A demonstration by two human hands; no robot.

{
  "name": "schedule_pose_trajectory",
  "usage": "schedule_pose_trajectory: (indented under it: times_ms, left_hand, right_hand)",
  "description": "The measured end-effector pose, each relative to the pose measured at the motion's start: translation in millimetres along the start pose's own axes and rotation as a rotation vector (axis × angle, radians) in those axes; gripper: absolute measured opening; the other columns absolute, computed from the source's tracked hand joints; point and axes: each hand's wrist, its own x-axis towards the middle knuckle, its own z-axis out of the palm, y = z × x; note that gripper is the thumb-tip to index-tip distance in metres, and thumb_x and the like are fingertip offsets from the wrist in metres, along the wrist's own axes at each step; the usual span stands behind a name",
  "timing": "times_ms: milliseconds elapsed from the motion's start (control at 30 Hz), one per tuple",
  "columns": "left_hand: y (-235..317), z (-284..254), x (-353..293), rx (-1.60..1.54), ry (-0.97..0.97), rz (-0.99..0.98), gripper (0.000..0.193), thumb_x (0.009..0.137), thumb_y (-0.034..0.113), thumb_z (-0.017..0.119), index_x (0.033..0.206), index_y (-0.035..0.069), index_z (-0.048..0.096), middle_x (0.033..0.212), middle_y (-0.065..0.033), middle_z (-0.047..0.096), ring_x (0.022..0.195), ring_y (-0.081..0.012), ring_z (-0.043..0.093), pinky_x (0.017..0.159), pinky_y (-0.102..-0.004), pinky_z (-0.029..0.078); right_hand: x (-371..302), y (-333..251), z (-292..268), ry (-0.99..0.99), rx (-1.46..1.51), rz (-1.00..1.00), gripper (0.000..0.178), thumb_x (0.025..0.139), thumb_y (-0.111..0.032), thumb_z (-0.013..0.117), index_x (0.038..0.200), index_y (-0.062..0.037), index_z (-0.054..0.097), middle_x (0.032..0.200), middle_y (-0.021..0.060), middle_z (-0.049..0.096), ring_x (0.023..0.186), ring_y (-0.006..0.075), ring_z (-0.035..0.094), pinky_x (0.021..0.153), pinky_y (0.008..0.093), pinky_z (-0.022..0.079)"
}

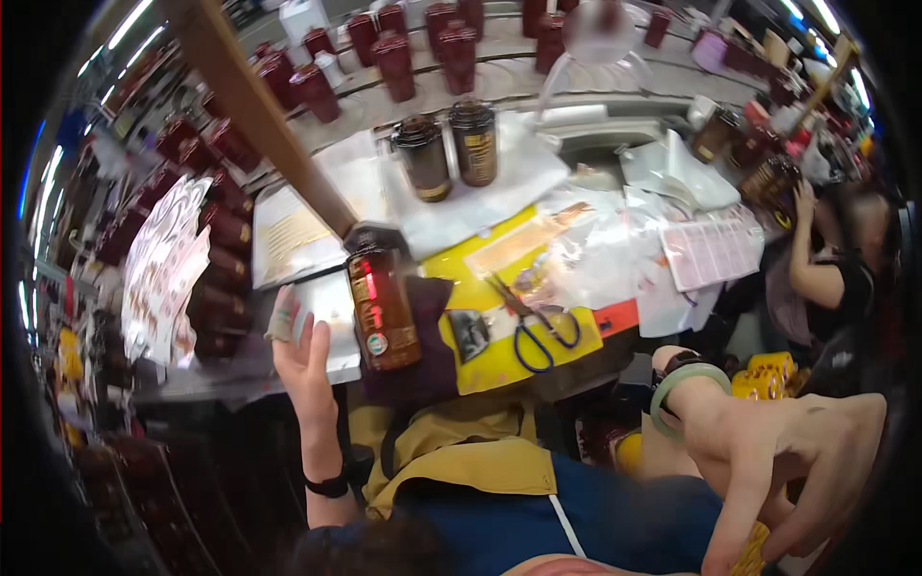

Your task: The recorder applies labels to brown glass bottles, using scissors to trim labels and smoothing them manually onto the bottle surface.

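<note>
My left hand [305, 350] is raised at the table's near edge, fingers spread and nothing in it; a wrapping circles one finger. Just right of it, a brown bottle [384, 312] with a black cap and a printed label stands on a dark cloth [430, 331]. At the lower right, my right hand [792, 456], below a pale green bangle [672, 379], curls its fingers downward. A bit of yellow patterned material [753, 555] shows by those fingertips, but what they grip is largely hidden. Yellow rolls [766, 374] lie just beyond this hand.
Blue-handled scissors [533, 331] lie on a yellow sheet [480, 370]. Two dark bottles [423, 158] stand behind, before a conveyor [499, 82] carrying several maroon bottles. A brown post [274, 120] rises at left. Another person [836, 259] works at the right.
</note>
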Motion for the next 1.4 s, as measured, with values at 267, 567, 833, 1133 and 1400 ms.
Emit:
schedule_pose_trajectory:
  times_ms: [267, 567, 833, 1133, 1400]
  left_hand:
    - [-5, -18, -15, -0.003, 0.059, -0.072, 0.057, 0.092, 0.0, 0.062, 0.145, -0.001, 0.041, 0.148, -0.014, 0.043, 0.138, -0.023, 0.041, 0.116, -0.0417, 0.032]
    - [-10, -24, -17, 0.023, 0.04, -0.105, 0.052, 0.095, 0.003, 0.06, 0.144, -0.001, 0.044, 0.151, -0.0106, 0.043, 0.138, -0.0236, 0.04, 0.115, -0.0411, 0.036]
    - [-24, -23, -25, 0.003, -0.028, -0.152, 0.053, 0.095, 0.006, 0.062, 0.145, 0.0, 0.044, 0.149, -0.0112, 0.044, 0.137, -0.0231, 0.041, 0.114, -0.0396, 0.036]
    - [-42, 5, -21, -0.183, -0.247, -0.33, 0.075, 0.09, 0.005, 0.064, 0.154, 0.002, 0.025, 0.154, -0.0144, 0.034, 0.141, -0.0257, 0.037, 0.116, -0.0405, 0.033]
    - [-48, 15, -17, -0.255, -0.353, -0.384, 0.08, 0.09, 0.003, 0.062, 0.156, 0.004, 0.016, 0.15, -0.0148, 0.034, 0.137, -0.0241, 0.04, 0.113, -0.0389, 0.036]
  right_hand:
    - [-6, 19, -9, -0.212, 0.256, 0.147, 0.012, 0.082, 0.0, 0.067, 0.075, -0.0046, 0.06, 0.1, 0.006, 0.05, 0.089, 0.0174, 0.059, 0.072, 0.0427, 0.064]
    - [-16, 49, -15, -0.449, 0.381, -0.007, 0.008, 0.093, -0.01, 0.059, 0.087, -0.0072, 0.064, 0.106, 0.0039, 0.056, 0.089, 0.0185, 0.064, 0.068, 0.0435, 0.062]
    - [-61, 60, -28, -0.014, 0.277, -0.008, 0.029, 0.095, -0.021, 0.068, 0.078, 0.0028, 0.066, 0.08, 0.0133, 0.063, 0.062, 0.0247, 0.064, 0.05, 0.0351, 0.056]
    - [-116, 84, -44, 0.389, -0.063, 0.179, 0.057, 0.094, -0.064, 0.054, 0.074, -0.0104, 0.052, 0.081, 0.0032, 0.047, 0.068, 0.0147, 0.046, 0.06, 0.0253, 0.041]
    - [-130, 55, -73, 0.672, -0.227, 0.144, 0.056, 0.095, -0.059, 0.055, 0.076, -0.008, 0.045, 0.078, 0.0036, 0.04, 0.07, 0.0149, 0.037, 0.061, 0.0274, 0.034]
